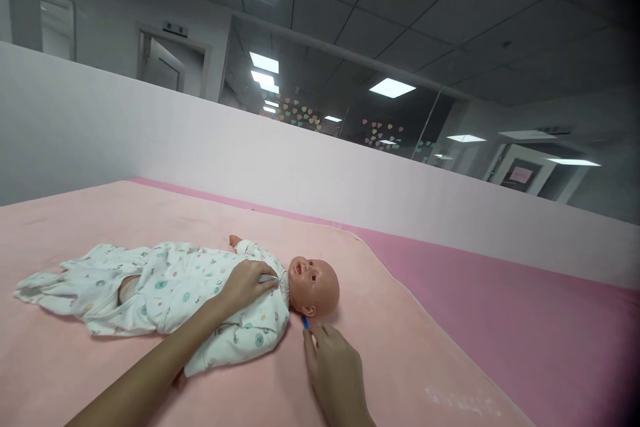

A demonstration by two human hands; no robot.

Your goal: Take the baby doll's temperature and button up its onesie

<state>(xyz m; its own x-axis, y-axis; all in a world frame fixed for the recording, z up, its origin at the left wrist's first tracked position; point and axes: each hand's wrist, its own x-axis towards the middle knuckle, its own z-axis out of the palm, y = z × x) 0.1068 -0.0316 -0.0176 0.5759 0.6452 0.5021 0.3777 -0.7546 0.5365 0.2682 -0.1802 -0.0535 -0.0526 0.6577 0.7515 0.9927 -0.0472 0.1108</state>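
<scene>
A baby doll [315, 285] lies on its back on a pink sheet, its head to the right, dressed in a white patterned outfit [170, 287]. My left hand [247, 285] rests on the doll's upper chest, its fingers closed on the fabric near the collar. Beside the doll's ear and neck, my right hand [334, 363] pinches a small blue object [305, 322], mostly hidden by the fingers. One doll hand [235, 240] shows beyond the far sleeve, the other [179, 380] by my left forearm.
The pink sheet [400, 347] covers the surface, with a darker pink mat [475, 293] to the right. A low white wall [280, 167] runs behind. Past it are glass panels with heart-shaped stickers, and doors.
</scene>
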